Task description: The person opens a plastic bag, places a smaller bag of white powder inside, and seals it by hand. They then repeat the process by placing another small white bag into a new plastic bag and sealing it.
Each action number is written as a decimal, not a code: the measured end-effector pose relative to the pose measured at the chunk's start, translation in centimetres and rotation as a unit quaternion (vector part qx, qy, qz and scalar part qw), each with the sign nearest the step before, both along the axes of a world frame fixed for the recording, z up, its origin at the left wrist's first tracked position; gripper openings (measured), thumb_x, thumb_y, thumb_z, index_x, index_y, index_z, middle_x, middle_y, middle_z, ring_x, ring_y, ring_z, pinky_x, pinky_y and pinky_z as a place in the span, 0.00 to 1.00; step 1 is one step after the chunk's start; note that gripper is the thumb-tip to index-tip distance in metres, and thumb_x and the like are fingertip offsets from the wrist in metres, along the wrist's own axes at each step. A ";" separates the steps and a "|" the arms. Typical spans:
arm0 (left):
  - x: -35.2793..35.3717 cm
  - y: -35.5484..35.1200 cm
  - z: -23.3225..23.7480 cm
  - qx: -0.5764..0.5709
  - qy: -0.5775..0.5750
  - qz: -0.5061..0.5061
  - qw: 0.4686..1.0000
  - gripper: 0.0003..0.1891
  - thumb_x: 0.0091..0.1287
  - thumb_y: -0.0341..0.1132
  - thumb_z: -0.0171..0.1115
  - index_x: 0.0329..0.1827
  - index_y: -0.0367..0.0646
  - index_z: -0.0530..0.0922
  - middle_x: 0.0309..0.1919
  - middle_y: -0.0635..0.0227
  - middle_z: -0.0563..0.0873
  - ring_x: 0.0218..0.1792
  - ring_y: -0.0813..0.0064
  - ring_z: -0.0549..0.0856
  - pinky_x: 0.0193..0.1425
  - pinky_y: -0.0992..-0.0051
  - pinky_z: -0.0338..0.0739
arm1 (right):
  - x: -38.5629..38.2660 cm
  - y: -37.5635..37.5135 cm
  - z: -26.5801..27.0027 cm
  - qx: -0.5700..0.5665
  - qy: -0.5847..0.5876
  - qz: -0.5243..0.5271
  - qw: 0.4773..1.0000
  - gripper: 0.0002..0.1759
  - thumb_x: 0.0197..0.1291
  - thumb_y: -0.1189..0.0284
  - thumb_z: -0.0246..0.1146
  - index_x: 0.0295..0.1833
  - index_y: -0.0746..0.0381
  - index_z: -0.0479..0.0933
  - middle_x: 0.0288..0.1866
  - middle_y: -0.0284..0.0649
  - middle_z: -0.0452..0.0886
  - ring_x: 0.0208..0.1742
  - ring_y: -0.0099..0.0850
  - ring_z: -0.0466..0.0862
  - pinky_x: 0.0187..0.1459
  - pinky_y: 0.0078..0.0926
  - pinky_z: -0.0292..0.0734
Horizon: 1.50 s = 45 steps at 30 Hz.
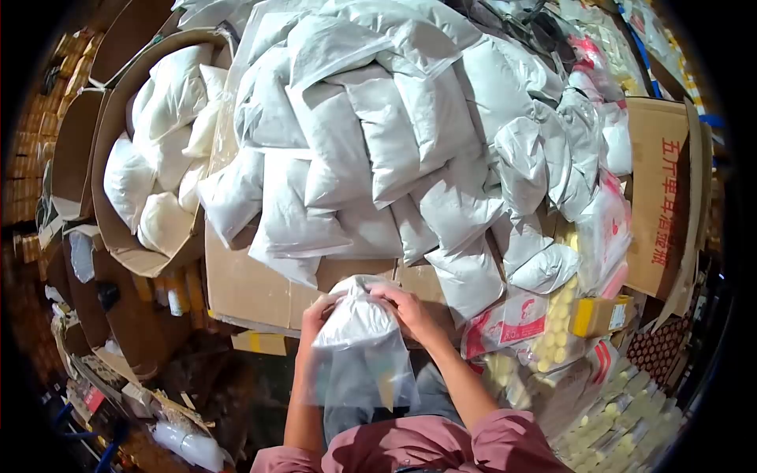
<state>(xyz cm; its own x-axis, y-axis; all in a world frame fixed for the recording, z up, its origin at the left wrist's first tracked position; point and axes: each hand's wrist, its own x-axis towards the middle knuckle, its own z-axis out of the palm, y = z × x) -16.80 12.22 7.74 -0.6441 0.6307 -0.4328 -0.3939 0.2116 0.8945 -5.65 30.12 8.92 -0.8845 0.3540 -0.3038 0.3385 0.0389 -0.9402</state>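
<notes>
Fingers of the left hand (316, 312) and right hand (406, 310) grasp opposite sides of a white bag (356, 325), clear plastic (363, 382) hanging from it above the lap, just beside a cardboard-covered surface (256, 285). An even grip on both sides should keep the slick film from slipping. Beyond, plump white bags (384, 126) lie heaped.

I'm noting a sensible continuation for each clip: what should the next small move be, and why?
Perhaps steady the white bag with the left hand and gather the loose clear plastic with the right: both hands hold the bag's upper part, while that plastic hangs loose below.
</notes>
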 end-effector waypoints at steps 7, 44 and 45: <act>1.1 0.1 -4.3 -0.128 -0.128 0.058 0.982 0.11 0.67 0.36 0.67 0.30 0.39 0.79 0.27 0.78 0.80 0.28 0.90 0.73 0.30 0.84 0.65 | 1.7 -2.8 -5.3 -0.115 -0.163 -0.117 0.973 0.15 0.66 0.65 0.62 0.36 0.68 0.79 0.25 0.33 0.80 0.29 0.19 0.77 0.32 0.23 0.71; -6.5 -3.8 15.2 0.049 0.613 -0.531 0.583 0.14 0.57 0.35 0.59 0.47 0.48 0.82 0.49 0.65 0.83 0.55 0.63 0.79 0.64 0.62 0.70 | 6.0 3.9 14.9 0.433 0.192 0.368 0.800 0.06 0.53 0.72 0.58 0.34 0.63 0.75 0.32 0.41 0.73 0.34 0.37 0.78 0.37 0.31 0.76; -6.3 -4.3 15.4 0.070 0.605 -0.502 0.614 0.15 0.56 0.34 0.59 0.47 0.48 0.82 0.50 0.64 0.83 0.55 0.62 0.80 0.64 0.62 0.71 | 6.4 3.4 15.1 0.401 0.218 0.306 0.835 0.07 0.54 0.72 0.59 0.37 0.65 0.75 0.32 0.42 0.73 0.34 0.38 0.78 0.37 0.33 0.76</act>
